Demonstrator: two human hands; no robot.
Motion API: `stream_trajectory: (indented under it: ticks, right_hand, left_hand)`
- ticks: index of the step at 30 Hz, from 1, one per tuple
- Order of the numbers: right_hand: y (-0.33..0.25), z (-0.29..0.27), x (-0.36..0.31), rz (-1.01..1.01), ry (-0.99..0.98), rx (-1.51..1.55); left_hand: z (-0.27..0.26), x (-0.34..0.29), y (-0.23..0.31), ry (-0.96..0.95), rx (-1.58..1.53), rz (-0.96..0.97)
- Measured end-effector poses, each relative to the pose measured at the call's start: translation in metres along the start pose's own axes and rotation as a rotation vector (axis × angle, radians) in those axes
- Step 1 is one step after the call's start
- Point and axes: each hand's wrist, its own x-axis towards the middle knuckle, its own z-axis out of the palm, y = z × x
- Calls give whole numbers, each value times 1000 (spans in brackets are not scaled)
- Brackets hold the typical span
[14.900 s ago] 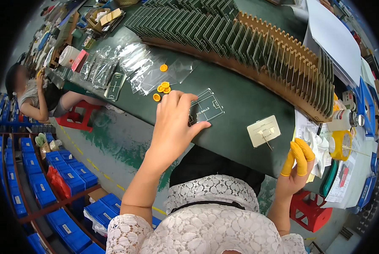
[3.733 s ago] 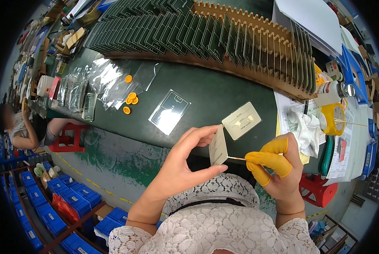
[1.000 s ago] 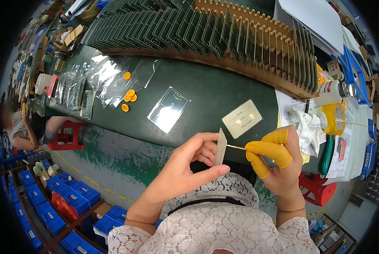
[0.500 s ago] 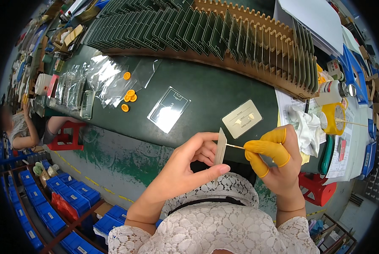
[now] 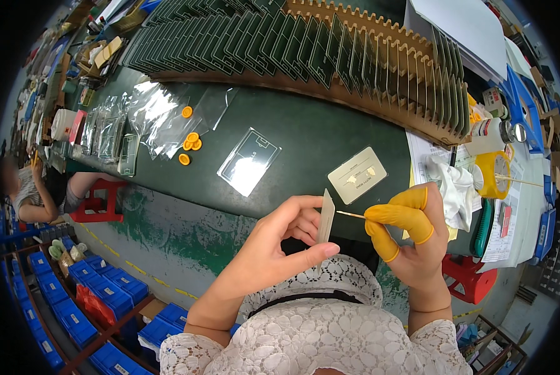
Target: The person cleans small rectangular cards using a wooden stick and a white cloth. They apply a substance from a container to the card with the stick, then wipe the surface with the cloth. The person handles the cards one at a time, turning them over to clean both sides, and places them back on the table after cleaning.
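My left hand (image 5: 283,237) grips a thin cream plate (image 5: 325,219) by its edges, thumb below and fingers behind, so that it stands nearly edge-on. Yellow finger cots cover fingertips of my right hand (image 5: 411,234), which pinches a thin pale stick (image 5: 350,215). The stick's pale tip points at the plate's face with a small gap between them. Beyond my hands, a cream printed card-like plate (image 5: 357,175) lies flat on the dark green table (image 5: 292,125). Further left lies a shiny dark green panel (image 5: 250,161) with white lines.
A brown slotted rack (image 5: 380,103) full of upright green panels spans the far side. Yellow finger cots (image 5: 192,140) and clear plastic bags (image 5: 161,119) lie left. At right are a white cloth (image 5: 454,190), yellow tape roll (image 5: 494,175) and bottle (image 5: 489,136). Another person (image 5: 36,187) sits far left.
My right hand has shifted slightly right, drawing the stick's tip back from the plate. My left hand and the plate look unmoved. The other person's raised hand has moved.
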Motion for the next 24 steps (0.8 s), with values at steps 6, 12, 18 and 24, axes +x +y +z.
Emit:
stream_trajectory:
  ticks: [6, 12, 18, 24]
  right_hand:
    - [1, -1, 1, -23, -13, -20]
    - [2, 0, 2, -36, -12, -26]
    - [0, -2, 0, -23, -36, -25]
    - [2, 0, 1, -27, -11, -25]
  left_hand:
    - [0, 0, 0, -3, 2, 1]
    - [1, 0, 1, -1, 0, 3]
    - [1, 0, 1, 7, -6, -7]
    - [1, 0, 2, 2, 0, -8]
